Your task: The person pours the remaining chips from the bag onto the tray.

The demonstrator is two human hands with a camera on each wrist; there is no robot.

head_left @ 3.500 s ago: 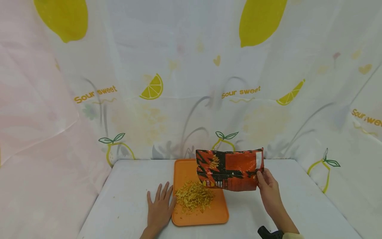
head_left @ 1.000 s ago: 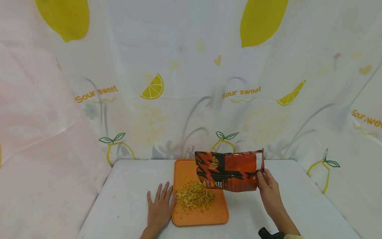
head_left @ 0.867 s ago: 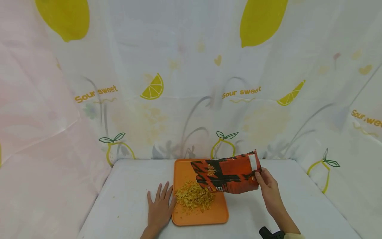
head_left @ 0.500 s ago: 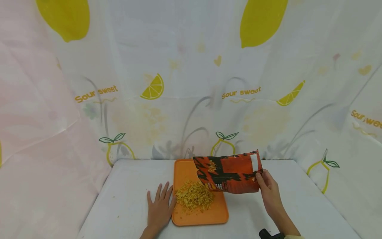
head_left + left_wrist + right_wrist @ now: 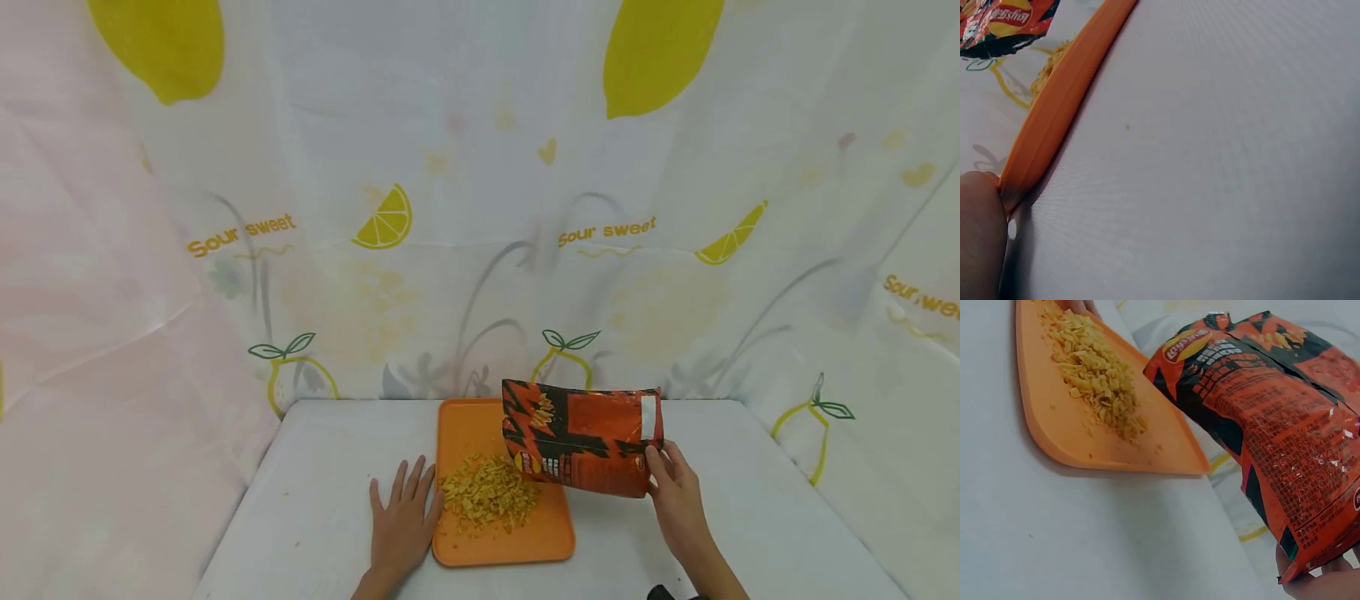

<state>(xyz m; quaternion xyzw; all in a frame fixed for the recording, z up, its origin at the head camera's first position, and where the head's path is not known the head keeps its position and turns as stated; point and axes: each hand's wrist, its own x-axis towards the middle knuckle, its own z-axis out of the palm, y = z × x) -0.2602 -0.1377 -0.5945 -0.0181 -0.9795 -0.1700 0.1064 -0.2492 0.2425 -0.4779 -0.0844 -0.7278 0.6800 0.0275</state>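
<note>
A red and black chip bag (image 5: pixel 581 437) hangs sideways above the right part of the orange tray (image 5: pixel 502 550). My right hand (image 5: pixel 678 492) pinches its right end between thumb and fingers. The bag's left end is over the tray; whether chips are still inside cannot be seen. On the tray lies a heap of yellow chip pieces (image 5: pixel 489 493), also visible in the right wrist view as a long pile of chips (image 5: pixel 1100 369). My left hand (image 5: pixel 401 525) rests with spread fingers at the tray's left edge, its thumb touching the rim (image 5: pixel 1054 119).
Small crumbs are scattered on the white table (image 5: pixel 322 517) left of the tray. A white curtain with lemon prints (image 5: pixel 450 208) hangs behind and beside the table. A black wrist device (image 5: pixel 660 592) shows at the bottom edge.
The bag first dips at its left end, then swings back; now that end is higher, the right end lower, and the bag slightly further right. The left hand, tray and heap look unmoved.
</note>
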